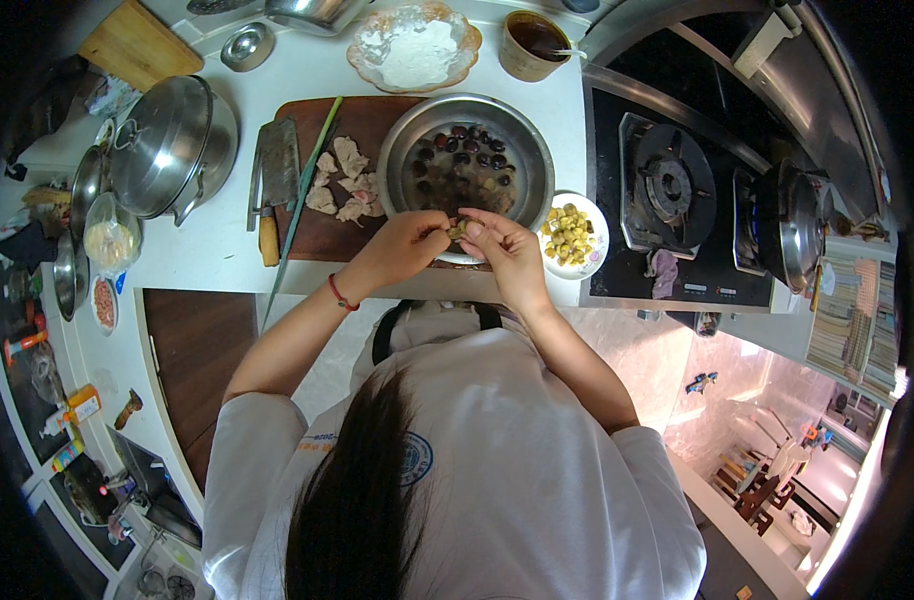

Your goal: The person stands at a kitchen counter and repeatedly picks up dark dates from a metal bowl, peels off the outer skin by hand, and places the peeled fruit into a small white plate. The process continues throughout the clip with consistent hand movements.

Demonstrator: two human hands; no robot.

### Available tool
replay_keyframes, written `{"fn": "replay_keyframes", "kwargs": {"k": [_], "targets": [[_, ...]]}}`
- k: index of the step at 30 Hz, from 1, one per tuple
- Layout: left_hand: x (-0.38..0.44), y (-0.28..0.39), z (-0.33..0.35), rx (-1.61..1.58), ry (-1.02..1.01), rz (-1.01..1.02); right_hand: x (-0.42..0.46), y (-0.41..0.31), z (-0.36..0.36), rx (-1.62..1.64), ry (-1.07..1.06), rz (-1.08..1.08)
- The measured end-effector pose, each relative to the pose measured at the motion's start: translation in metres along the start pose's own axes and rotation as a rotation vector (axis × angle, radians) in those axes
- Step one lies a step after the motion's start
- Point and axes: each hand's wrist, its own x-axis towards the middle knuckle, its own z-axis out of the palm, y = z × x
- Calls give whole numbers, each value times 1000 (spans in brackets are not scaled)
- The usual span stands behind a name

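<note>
My left hand and my right hand meet over the near rim of a stainless steel basin. Between their fingertips is a small yellowish-brown piece, probably a chestnut, partly hidden by the fingers. Dark, shiny chestnuts lie in cloudy water in the basin, with brownish bits nearer me. Close to my right hand, a white plate holds yellow peeled kernels. Left of the basin, pieces of pale raw meat rest on a brown cutting board.
A cleaver and a green scallion lie across the board's left side. Behind are a bowl of white powder and a brown pot of dark liquid. A lidded steel pot stands left; a gas stove is right.
</note>
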Motion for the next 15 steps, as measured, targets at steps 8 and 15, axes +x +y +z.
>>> {"fn": "replay_keyframes", "kwargs": {"k": [8, 15], "targets": [[0, 7, 4, 67, 25, 56, 7, 14, -11, 150, 33, 118], [-1, 7, 2, -21, -23, 9, 6, 11, -14, 311, 56, 149]]}}
